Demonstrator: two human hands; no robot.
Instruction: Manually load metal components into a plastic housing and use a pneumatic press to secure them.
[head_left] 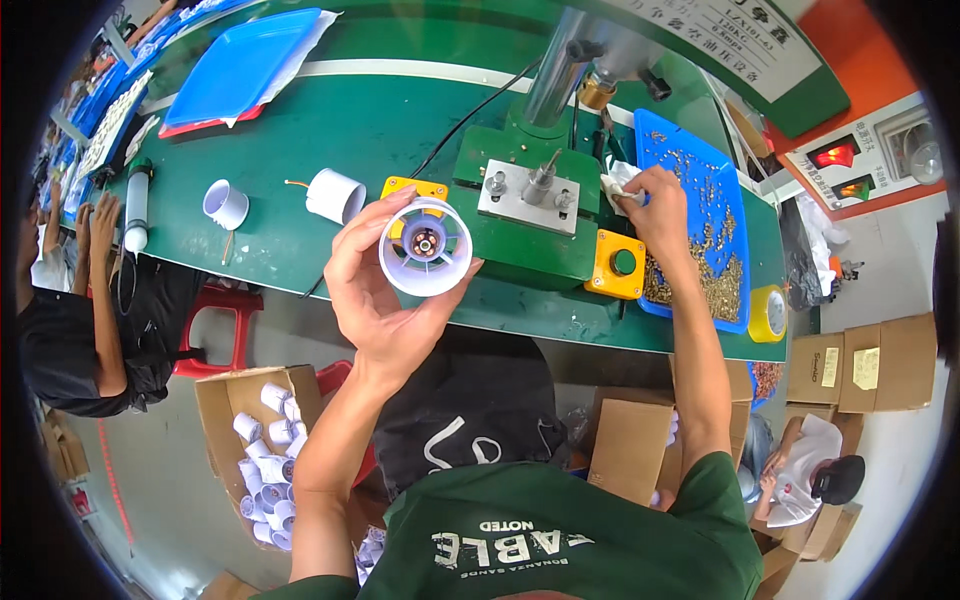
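My left hand [385, 315] holds up a white plastic cylinder housing [396, 268], its open end toward me. Inside it, spokes run to a dark centre with copper-coloured parts. My right hand [662, 212] is closed beside the blue tray, its fingertips on a crumpled white piece [624, 180], tissue or cloth. Between my hands stands a green press [520, 235] with a metal plate [530, 197] and a pin-like fixture [541, 182] on top. Two similar white housings, one lying on its side [330, 196] and another farther left [226, 206], rest on the green table with short leads.
Small brass parts lie scattered in the blue tray [742, 270], with yellow tape [768, 313] beside it. Yellow button boxes [614, 265] flank the press. A carton [232, 395] of white housings stands on the floor. Other people sit at left and lower right.
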